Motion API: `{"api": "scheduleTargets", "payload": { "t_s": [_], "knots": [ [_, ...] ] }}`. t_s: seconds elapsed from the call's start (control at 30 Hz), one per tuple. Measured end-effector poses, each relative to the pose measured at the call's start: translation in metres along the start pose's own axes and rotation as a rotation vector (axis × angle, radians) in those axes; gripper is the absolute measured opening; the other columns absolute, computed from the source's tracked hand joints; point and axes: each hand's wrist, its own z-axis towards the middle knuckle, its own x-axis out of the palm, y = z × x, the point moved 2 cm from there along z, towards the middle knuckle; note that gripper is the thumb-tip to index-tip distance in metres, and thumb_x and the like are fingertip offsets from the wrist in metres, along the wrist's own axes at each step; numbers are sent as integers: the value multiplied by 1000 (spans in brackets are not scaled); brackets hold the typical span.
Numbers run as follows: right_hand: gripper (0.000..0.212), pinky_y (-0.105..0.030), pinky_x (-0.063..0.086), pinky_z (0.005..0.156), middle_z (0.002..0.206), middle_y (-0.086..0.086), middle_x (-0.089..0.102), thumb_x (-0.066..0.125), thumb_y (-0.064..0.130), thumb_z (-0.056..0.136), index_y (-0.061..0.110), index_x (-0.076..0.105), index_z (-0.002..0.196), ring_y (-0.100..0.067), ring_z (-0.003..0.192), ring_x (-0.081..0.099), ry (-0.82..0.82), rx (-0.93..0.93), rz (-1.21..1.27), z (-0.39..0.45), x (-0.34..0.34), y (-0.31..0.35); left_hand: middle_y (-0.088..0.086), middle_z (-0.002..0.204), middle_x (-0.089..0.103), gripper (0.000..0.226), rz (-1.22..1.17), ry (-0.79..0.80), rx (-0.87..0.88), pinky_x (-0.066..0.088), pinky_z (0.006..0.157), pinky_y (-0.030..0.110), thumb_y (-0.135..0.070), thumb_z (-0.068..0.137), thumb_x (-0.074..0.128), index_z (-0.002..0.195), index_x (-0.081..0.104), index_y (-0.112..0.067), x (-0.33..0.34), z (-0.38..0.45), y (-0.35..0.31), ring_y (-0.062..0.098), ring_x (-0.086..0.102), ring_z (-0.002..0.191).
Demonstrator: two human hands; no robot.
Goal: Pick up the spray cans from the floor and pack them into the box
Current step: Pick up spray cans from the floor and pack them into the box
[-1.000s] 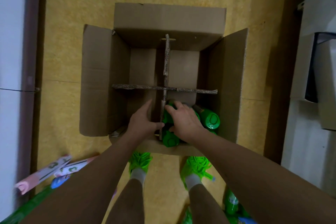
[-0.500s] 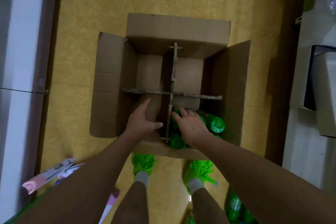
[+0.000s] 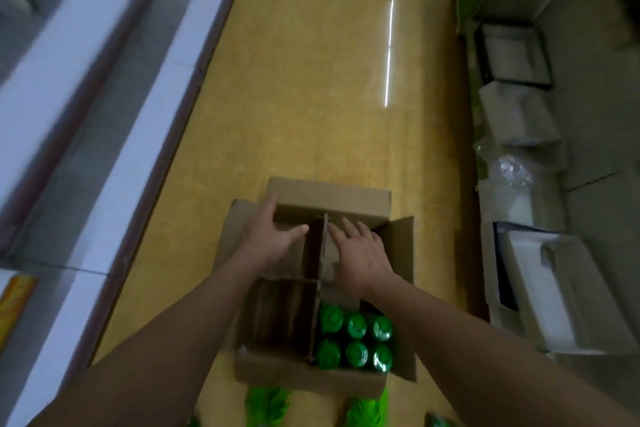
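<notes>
Because the spray cans [image 3: 355,340] are rigid metal cylinders with smooth painted walls and glossy green caps, they are judged stiff, moderately heavy when full, and liable to slip in a loose grasp; the recommended hold is around the body just below the cap, since a cap may pull off under load. Six cans stand upright in two rows of three, packed touching one another, in the box compartment nearest the person on the right-hand side, below and behind the right hand [image 3: 363,253]. Neither hand holds a can. The right hand is spread with straight fingers over the far right compartment, its fingertips near the upright cardboard divider [image 3: 323,253]; whether the palm rests on anything cannot be told. The left hand [image 3: 268,241] reaches over the far left compartment with fingers extended, thumb pointing toward the divider, and appears to touch the far wall or flap of the box [image 3: 329,189]; actual contact is blurred. The cross-shaped divider is thin corrugated card, judged flexible and easily bent, so it warrants steadying before further cans are lowered beside it. Beneath both forearms, the near left compartment shows no cans. Green shoes [image 3: 266,406] stand just behind the box on the yellow floor [image 3: 311,97], and another green can [image 3: 438,421] shows at the bottom edge, right of the right forearm.
</notes>
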Motion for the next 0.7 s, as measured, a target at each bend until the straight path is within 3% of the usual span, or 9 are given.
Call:
{"api": "scheduleTargets", "payload": {
  "t_s": [0.17, 0.37, 0.47, 0.6, 0.7],
  "knots": [
    [81, -53, 19, 119, 166, -7, 13, 64, 32, 93, 32, 14, 157, -36, 150, 13, -232, -7, -22, -33, -152, 27, 2, 160, 33, 91, 31, -186, 205, 35, 115, 42, -49, 82, 75, 156, 26, -28, -96, -43, -140, 24, 33, 144],
    [76, -50, 25, 118, 165, -7, 18, 58, 40, 95, 28, 15, 158, -37, 149, 18, -504, -36, -59, -105, -317, 72, -2, 160, 32, 90, 26, -346, 443, 35, 114, 44, -54, 82, 73, 156, 26, -30, -213, -123, -288, 23, 34, 144],
    [76, -49, 28, 117, 164, -8, 21, 58, 43, 94, 29, 16, 157, -37, 148, 21, -609, -90, -63, -144, -377, 95, -1, 159, 33, 86, 62, -464, 545, 34, 110, 32, -46, 86, 72, 156, 28, -24, -262, -178, -344, 22, 35, 144],
    [76, -50, 27, 118, 165, -5, 19, 58, 43, 95, 31, 16, 158, -35, 149, 19, -755, -172, -50, -199, -438, 122, 3, 153, 43, 81, 129, -645, 664, 38, 112, 43, -48, 83, 74, 151, 38, -24, -332, -243, -395, 24, 43, 138],
    [77, -49, 25, 120, 165, -2, 19, 59, 44, 94, 35, 16, 157, -31, 150, 17, -864, -196, -23, -231, -469, 133, 5, 151, 46, 77, 216, -721, 714, 41, 108, 43, -49, 83, 73, 149, 41, -25, -370, -275, -421, 28, 45, 136]
  ]
}}
